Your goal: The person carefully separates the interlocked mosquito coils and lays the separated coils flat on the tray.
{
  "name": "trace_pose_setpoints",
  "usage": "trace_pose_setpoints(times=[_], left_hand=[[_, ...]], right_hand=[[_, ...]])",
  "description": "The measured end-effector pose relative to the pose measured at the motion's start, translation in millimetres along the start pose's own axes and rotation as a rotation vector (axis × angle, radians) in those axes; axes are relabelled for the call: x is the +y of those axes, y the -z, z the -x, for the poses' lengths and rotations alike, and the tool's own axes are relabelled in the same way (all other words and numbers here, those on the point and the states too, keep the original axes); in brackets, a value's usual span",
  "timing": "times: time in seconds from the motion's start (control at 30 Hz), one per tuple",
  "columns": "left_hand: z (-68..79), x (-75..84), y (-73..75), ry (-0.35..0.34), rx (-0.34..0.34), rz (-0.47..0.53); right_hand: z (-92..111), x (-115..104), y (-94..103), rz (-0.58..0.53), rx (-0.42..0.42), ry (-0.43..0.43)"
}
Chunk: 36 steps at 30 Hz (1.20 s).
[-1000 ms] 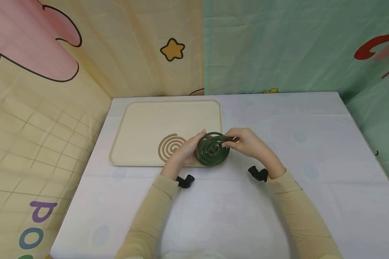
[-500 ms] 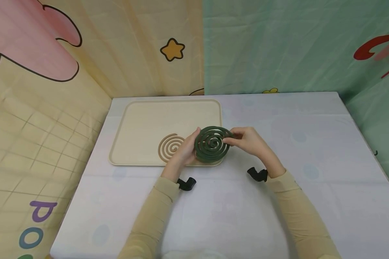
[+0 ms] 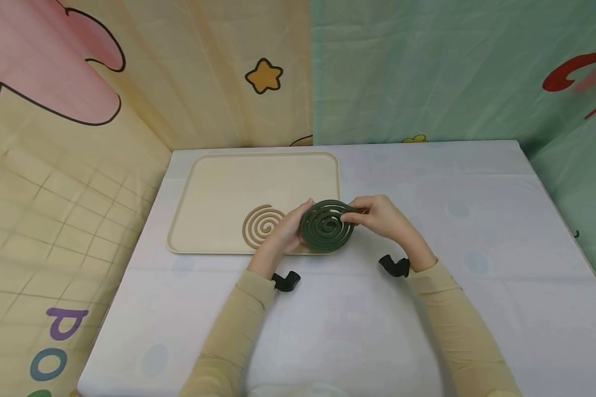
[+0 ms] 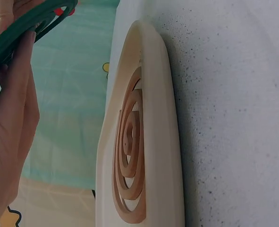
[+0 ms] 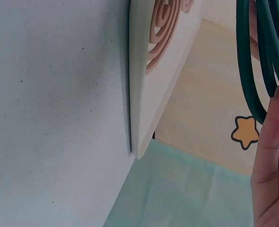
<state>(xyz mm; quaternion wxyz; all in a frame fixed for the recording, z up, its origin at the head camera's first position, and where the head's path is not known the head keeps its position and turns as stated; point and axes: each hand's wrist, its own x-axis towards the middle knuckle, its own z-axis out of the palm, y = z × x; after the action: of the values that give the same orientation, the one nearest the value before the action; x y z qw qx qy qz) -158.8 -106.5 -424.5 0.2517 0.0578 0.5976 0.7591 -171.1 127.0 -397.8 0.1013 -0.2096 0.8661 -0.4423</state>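
Observation:
A dark green mosquito coil [image 3: 328, 231] is held up over the tray's near right corner in the head view. My left hand [image 3: 290, 229] grips its left edge, with fingers reaching up to its underside in the left wrist view. At the upper right of the coil, my right hand [image 3: 374, 218] pinches the rim between thumb and fingers. A brown mosquito coil [image 3: 250, 227] lies on the cream tray [image 3: 218, 182], partly covered by the left hand. Two brown coils show in the right wrist view, the nearer coil [image 5: 158, 33] being hidden in the head view.
The tray has a raised rim and sits on a white-covered table [image 3: 457, 231]. Printed curtains, one bearing a yellow star [image 3: 264, 76], stand behind and beside the table. Black wrist camera mounts [image 3: 394, 266] stick out inward from both wrists.
The green coil's rings, spread apart a second ago, now lie closer together and flatter. It tipped up, then came slightly back down. Both hands keep their hold and have barely shifted.

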Motion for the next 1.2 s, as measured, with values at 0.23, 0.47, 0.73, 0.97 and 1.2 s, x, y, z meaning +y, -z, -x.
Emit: trace_pose_setpoints(times=[0.23, 0.47, 0.73, 0.97, 1.2], left_hand=[[-0.6, -0.9, 4.7, 0.005, 0.013, -0.008], [-0.7, -0.7, 8.3, 0.011, 0.007, -0.020], [1.6, 3.9, 7.1, 0.050, 0.002, -0.020], [4.0, 3.4, 4.7, 0.034, -0.050, -0.042], [4.5, 4.0, 2.1, 0.032, 0.012, -0.040]], right_hand=[[-1.6, -1.1, 1.7, 0.015, -0.023, -0.022], [-4.4, 1.2, 2.6, 0.001, -0.041, -0.023], [-3.2, 2.0, 2.4, 0.017, -0.028, 0.105], [-0.3, -0.7, 0.0, 0.019, -0.014, 0.113], [0.5, 1.0, 2.0, -0.033, -0.064, 0.029]])
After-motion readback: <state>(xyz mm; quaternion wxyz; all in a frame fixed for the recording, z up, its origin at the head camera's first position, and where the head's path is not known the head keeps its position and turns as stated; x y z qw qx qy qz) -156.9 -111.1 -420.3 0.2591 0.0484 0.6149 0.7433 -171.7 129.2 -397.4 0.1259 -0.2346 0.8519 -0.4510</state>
